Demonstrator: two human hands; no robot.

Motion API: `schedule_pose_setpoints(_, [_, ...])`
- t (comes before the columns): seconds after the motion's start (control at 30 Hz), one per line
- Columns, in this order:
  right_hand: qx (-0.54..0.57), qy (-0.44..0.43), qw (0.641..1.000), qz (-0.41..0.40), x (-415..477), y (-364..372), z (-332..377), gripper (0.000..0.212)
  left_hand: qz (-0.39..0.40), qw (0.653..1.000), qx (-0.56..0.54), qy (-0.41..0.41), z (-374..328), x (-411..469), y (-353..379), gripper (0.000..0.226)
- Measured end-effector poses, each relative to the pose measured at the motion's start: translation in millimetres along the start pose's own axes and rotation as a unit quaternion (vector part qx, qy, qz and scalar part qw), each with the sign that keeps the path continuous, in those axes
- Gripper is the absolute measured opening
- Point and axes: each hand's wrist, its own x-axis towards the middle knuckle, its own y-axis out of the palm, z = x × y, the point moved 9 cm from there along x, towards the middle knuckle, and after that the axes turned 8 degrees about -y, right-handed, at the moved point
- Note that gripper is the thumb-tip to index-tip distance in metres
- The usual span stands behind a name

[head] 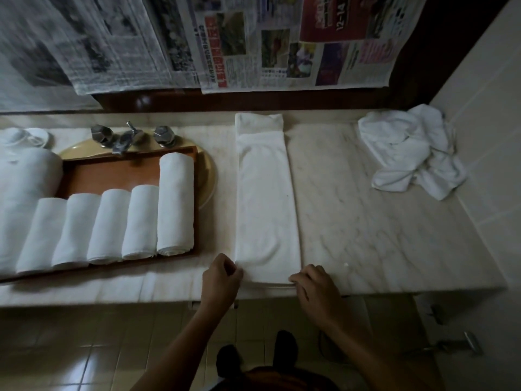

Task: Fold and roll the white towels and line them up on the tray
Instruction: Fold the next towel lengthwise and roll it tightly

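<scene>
— What sits left of the left hand [221, 279]?
— A wooden tray [127, 167] on the surface [366, 221], up and to the left of that hand. Rolled white towels [112, 227] lie in it side by side, and the one nearest the hand is longer than its neighbours.
— And the hand itself?
— Its thumb and fingers are curled, pinching the near left corner of the folded towel [266, 198].
— Where does that towel lie?
— Flat on the surface as a long strip that runs away from both hands, with its near edge between them.
— The right hand [315, 286]?
— It pinches the near right corner, fingers curled over the edge.
— Beyond it?
— A crumpled heap of white towels [408, 150], well apart from the right hand, far and to its right, by the tiled wall [485, 94].
</scene>
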Motion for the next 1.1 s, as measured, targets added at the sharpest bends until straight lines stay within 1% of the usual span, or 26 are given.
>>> schedule_pose_setpoints(0.07, [-0.006,0.004,1.0,0.002,-0.1,0.9,0.6,0.017,0.014,1.0,0.025,-0.002,4.8,-2.8,4.6,0.015])
schedule_pose_setpoints(0.17, [-0.006,0.029,1.0,-0.001,1.5,-3.5,2.5,0.023,-0.012,0.995,0.103,0.012,8.5,0.2,3.6,0.017])
schedule_pose_setpoints(0.2, [0.001,0.037,0.999,-0.004,2.8,-5.4,4.8,0.027,-0.032,0.99,0.134,0.043,4.6,1.9,2.6,0.018])
schedule_pose_setpoints(0.23, [0.002,0.043,0.999,-0.005,4.5,-5.7,8.2,0.033,-0.052,0.98,0.165,0.094,-1.7,1.7,4.4,0.021])
schedule_pose_setpoints(0.3, [-0.012,0.05,0.999,0.014,10.1,0.0,16.0,0.048,-0.065,0.95,0.234,0.197,-15.5,-2.4,20.9,0.039])
schedule_pose_setpoints(0.37, [-0.045,0.053,0.996,0.06,15.7,17.4,19.9,0.059,-0.021,0.912,0.299,0.279,-23.2,-8.6,49.8,0.054])
schedule_pose_setpoints(0.43, [-0.086,0.056,0.988,0.113,15.0,34.5,15.3,0.066,0.018,0.878,0.352,0.323,-15.3,-7.6,70.8,0.059])
schedule_pose_setpoints(0.47, [-0.101,0.063,0.984,0.133,10.6,39.9,8.7,0.072,0.019,0.87,0.37,0.325,-7.7,-2.8,71.7,0.061])
schedule_pose_setpoints(0.53, [-0.12,0.072,0.977,0.159,-3.9,43.9,-7.0,0.079,0.0,0.871,0.383,0.309,9.7,6.4,60.2,0.063])
schedule_pose_setpoints(0.63, [-0.124,0.092,0.977,0.146,-16.2,29.7,-25.1,0.082,-0.03,0.887,0.365,0.281,20.8,11.7,34.0,0.069])
schedule_pose_setpoints(0.7, [-0.127,0.104,0.977,0.133,-2.9,20.2,-28.0,0.079,-0.033,0.893,0.347,0.286,7.4,11.5,32.7,0.069])
schedule_pose_setpoints(0.8, [-0.121,0.096,0.98,0.126,39.9,23.5,-21.0,0.075,-0.018,0.887,0.329,0.322,-39.4,17.7,57.9,0.068])
schedule_pose_setpoints(0.87, [-0.126,0.085,0.979,0.136,62.3,32.3,-16.9,0.071,0.004,0.873,0.366,0.322,-54.9,32.1,75.1,0.069])
schedule_pose_setpoints(0.9, [-0.132,0.083,0.978,0.142,67.4,35.7,-17.9,0.071,0.01,0.865,0.391,0.315,-52.6,42.3,78.6,0.07])
schedule_pose_setpoints(0.93, [-0.137,0.082,0.975,0.151,68.5,38.2,-22.1,0.071,0.014,0.865,0.403,0.3,-45.3,52.9,76.8,0.07])
schedule_pose_setpoints(1.03, [-0.156,0.086,0.973,0.148,61.4,30.2,-43.7,0.071,0.006,0.894,0.368,0.255,-14.9,72.1,53.4,0.072])
schedule_pose_setpoints(1.1, [-0.159,0.103,0.972,0.141,60.3,20.7,-54.6,0.072,-0.004,0.897,0.369,0.243,-6.7,73.9,44.6,0.073])
